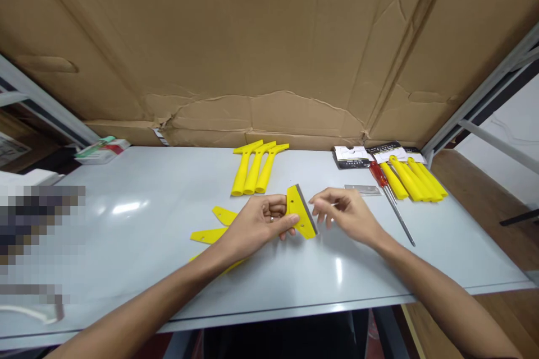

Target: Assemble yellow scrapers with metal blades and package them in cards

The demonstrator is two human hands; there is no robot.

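My left hand [269, 219] grips a yellow scraper head [300, 213] by its left side, thumb on top; a dark blade strip runs along the head's right edge. Just right of that edge, my right hand [343, 210] has its fingers curled together; what they hold, if anything, is too small to make out. Flat yellow pieces [208, 235] lie on the table beyond my left forearm, partly hidden by it. Behind my hands stand three yellow handles [252, 171] side by side. A thin metal blade [366, 190] lies behind my right hand.
A red-handled screwdriver [381, 176] lies at the right beside several packaged yellow scrapers [415, 179] and a black-and-white package [351, 157]. A small box [103, 151] sits at the back left of the white table [138, 269]. Brown cardboard [252, 39] covers the back.
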